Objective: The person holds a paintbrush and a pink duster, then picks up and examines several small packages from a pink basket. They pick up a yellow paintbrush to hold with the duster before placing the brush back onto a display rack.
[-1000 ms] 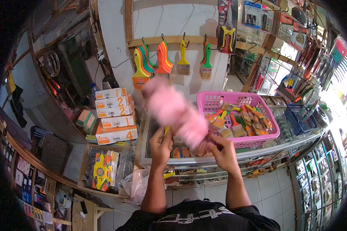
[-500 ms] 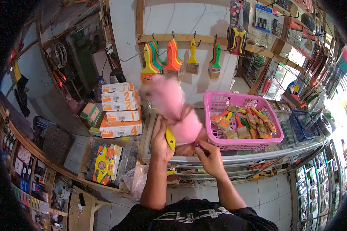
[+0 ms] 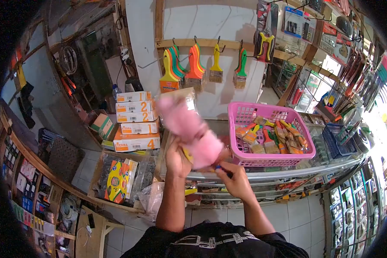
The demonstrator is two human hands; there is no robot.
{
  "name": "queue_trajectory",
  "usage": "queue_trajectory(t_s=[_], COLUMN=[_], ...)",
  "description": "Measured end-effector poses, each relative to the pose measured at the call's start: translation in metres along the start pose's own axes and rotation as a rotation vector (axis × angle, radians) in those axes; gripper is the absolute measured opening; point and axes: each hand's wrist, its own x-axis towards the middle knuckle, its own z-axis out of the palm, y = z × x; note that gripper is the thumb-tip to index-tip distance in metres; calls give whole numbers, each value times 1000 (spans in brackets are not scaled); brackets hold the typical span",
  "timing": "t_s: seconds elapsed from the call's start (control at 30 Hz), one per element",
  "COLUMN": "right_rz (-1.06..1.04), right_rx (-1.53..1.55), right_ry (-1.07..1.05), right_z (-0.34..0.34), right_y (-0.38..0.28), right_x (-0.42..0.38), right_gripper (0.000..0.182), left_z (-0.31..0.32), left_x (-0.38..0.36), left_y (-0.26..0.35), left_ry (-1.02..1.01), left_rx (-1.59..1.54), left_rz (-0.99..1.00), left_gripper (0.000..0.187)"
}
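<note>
My left hand (image 3: 177, 162) is closed around the yellow handle of a wide paintbrush (image 3: 187, 154), whose far end in clear wrapping sticks out beyond the pink cloth. In my right hand (image 3: 235, 179) is the thin dark-blue handle of a pink fluffy duster (image 3: 205, 149). The duster is smeared by motion and lies across the paintbrush, hiding most of it. Both hands are above the front edge of the glass counter, left of a pink plastic basket (image 3: 273, 162) filled with several brushes.
Paintbrushes with orange handles (image 3: 195, 60) and other colours hang from wall hooks ahead. Stacked white and orange boxes (image 3: 137, 142) stand at the left, above an open carton with a yellow pack (image 3: 118, 180). A blue basket (image 3: 337, 142) sits at the right.
The pink duster has swept over the paintbrush, and the brush's far end now shows behind it. My left hand has turned slightly, covering more of the yellow handle. The view has shifted a little.
</note>
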Motion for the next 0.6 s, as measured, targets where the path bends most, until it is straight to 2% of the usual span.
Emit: queue_trajectory(t_s=[0.03, 0.1, 0.2, 0.23, 0.3, 0.37, 0.4, 0.47, 0.5, 0.6], right_rz=[-29, -90, 3, -19, -65, 1, 36, -3, -24, -86], right_rx=[29, 92, 62, 65, 70, 52, 44, 30, 24, 114], right_ry=[-85, -254, -13, -112, -311, -153, -74, -196, -256, -164], right_z=[-3, -10, 1, -3, -14, -9, -6, -11, -14, -14], right_y=[0, 2, -1, -5, -13, -14, -13, -9, -7, -6], right_x=[0, 1, -2, -1, 2, 0, -2, 0, 3, 10], right_gripper=[26, 27, 28, 27, 26, 31, 34, 34, 34, 24], left_z=[-2, -17, -19, -25, -28, -26, -33, -39, -31, -2], left_x=[1, 17, 8, 8, 17, 4, 6, 2, -5, -9], left_y=[7, 5, 6, 7, 10, 0, 14, 14, 9, 25], left_ry=[-121, -408, 19, -254, -345, -167, -395, -188, -236, -243], left_rx=[-400, -452, -55, -328, -389, -334, -273, -200, -188, -107], left_rz=[-197, -97, 20, -103, -127, -48, -103, -114, -18, -39], left_gripper=[54, 52, 49, 53, 49, 39, 47, 51, 50, 50])
